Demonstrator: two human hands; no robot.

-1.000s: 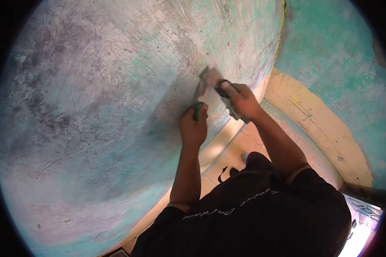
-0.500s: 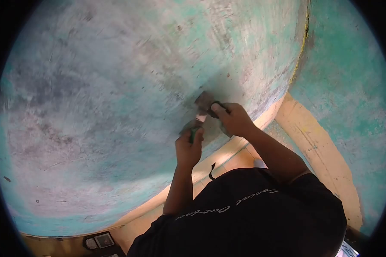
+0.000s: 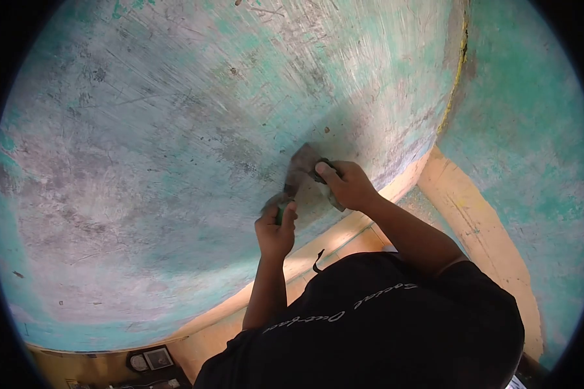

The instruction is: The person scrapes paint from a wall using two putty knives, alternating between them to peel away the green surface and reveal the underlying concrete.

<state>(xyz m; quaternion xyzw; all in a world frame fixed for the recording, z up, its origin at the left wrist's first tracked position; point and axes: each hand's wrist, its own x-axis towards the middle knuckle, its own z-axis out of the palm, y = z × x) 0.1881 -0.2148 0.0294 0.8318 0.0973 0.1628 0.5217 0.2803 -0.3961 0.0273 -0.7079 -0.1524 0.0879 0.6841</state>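
My left hand (image 3: 276,237) is closed around the green handle (image 3: 281,213) of a small scraper, whose narrow blade (image 3: 292,188) points up. My right hand (image 3: 352,186) grips a dark-handled scraper; its wide brown blade (image 3: 304,158) reaches to the left over the wall. The two blades meet or overlap just above my left hand; whether they touch I cannot tell. Behind both tools is a worn turquoise and grey painted wall (image 3: 143,149), scratched and patchy, with a shadow around my hands.
On the right, a yellow-edged crack (image 3: 461,61) divides the wall from a greener surface (image 3: 525,117). A cream band (image 3: 464,207) curves below it. Framed pictures (image 3: 157,358) stand at the lower left. My black shirt (image 3: 383,324) fills the bottom middle.
Both hands have shifted slightly left with their scrapers, my left hand also a little lower. The view of the wall has moved slightly.
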